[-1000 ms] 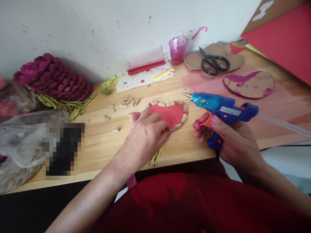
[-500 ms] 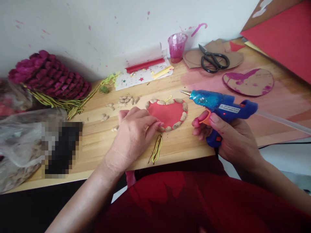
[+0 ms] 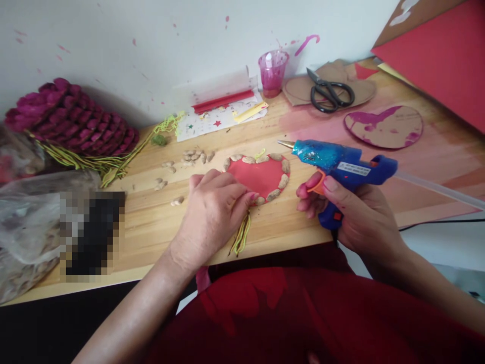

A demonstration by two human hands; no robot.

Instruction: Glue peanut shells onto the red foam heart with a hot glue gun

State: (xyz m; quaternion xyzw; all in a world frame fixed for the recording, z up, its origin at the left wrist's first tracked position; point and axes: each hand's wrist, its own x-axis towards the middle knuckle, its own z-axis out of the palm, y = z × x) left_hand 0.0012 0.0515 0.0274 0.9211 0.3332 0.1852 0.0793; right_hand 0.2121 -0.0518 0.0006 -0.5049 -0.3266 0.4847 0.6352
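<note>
My left hand (image 3: 217,215) is closed at the lower left edge of a red heart-shaped piece (image 3: 253,177). Its thumb and fingertips pinch together over a peanut there, which they mostly cover. Unshelled peanuts (image 3: 283,181) line the heart's rim, and a small yellow-green loop (image 3: 260,152) shows at its top. In my right hand (image 3: 359,212) is a blue hot glue gun (image 3: 329,159), fingers at its orange trigger. The metal nozzle points left, above and right of the heart. A clear glue stick (image 3: 439,187) sticks out behind. Yellow-green and brown strings (image 3: 239,235) lie under my left wrist's side.
Loose peanuts (image 3: 195,155) lie left of the heart. Farther left are a magenta pine cone (image 3: 76,119) and a plastic bag (image 3: 34,227). Behind stand a pink-stained cup (image 3: 273,73) and black scissors (image 3: 331,96) on cardboard. A paint-marked cardboard heart (image 3: 384,126) lies right.
My left hand has shifted slightly right along the heart's lower edge, its fingertips now covering a peanut and the top of the strings. The glue gun stays held in nearly the same place.
</note>
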